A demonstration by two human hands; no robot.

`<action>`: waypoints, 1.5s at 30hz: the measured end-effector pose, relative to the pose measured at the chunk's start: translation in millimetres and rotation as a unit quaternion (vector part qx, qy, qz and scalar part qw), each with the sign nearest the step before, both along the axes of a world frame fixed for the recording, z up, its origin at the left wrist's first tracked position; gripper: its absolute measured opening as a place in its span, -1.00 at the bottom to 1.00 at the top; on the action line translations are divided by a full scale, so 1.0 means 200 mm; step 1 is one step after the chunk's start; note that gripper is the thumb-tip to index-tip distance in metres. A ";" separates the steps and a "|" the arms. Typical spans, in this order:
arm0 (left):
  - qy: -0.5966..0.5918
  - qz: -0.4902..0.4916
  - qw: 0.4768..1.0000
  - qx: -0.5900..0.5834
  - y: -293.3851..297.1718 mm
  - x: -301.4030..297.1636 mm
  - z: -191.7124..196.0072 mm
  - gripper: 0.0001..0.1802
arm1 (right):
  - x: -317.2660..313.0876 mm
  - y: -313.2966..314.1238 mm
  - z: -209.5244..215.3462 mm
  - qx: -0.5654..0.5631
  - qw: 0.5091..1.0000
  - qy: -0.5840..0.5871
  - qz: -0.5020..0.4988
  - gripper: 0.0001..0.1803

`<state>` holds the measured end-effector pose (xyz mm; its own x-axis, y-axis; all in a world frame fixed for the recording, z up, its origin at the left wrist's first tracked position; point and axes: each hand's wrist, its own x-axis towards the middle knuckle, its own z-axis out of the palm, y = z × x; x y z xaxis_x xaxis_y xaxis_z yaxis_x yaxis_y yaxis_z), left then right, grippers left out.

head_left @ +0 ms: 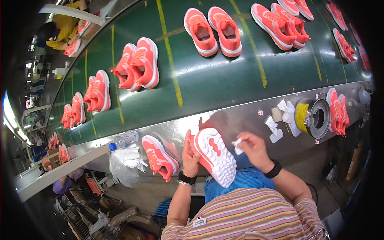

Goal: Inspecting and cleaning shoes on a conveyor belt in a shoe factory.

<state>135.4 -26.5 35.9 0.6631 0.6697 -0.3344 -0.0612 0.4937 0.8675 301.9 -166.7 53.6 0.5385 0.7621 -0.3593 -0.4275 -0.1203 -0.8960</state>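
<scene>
Left hand point(189, 154) clamps the coral shoe point(214, 156) sole-up — right hand point(252, 149) pinches a white cloth point(237, 146) beside it.

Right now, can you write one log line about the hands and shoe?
left hand: holds coral shoe, white sole up | right hand: holds white cloth beside sole | second shoe: on metal ledge

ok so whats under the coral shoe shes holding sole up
Under the coral sneaker with the white sole, held in the left hand, lies a blue cloth on the lap. The shoe's upper faces down, hidden. The right hand pinches a white wipe.

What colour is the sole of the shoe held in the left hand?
White with coral-pink insets, on the shoe in the left hand; head view.
</scene>
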 end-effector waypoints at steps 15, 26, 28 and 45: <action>0.038 0.026 0.977 0.208 -0.05 0.06 0.20 -0.22 | -0.05 0.14 0.21 0.129 0.986 0.083 0.065 -0.91; 0.048 -0.242 0.638 0.730 0.09 0.11 0.46 -0.37 | 0.08 -0.01 -0.13 -0.022 0.990 -0.134 -0.041 -0.90; 0.063 -0.348 0.504 0.788 0.13 0.10 0.48 -0.41 | 0.10 -0.05 -0.17 -0.048 0.976 -0.207 -0.041 -0.91; 0.261 0.035 0.829 0.494 0.16 -0.85 0.22 -0.91 | -0.57 0.32 0.15 0.086 0.764 -0.542 0.340 -0.43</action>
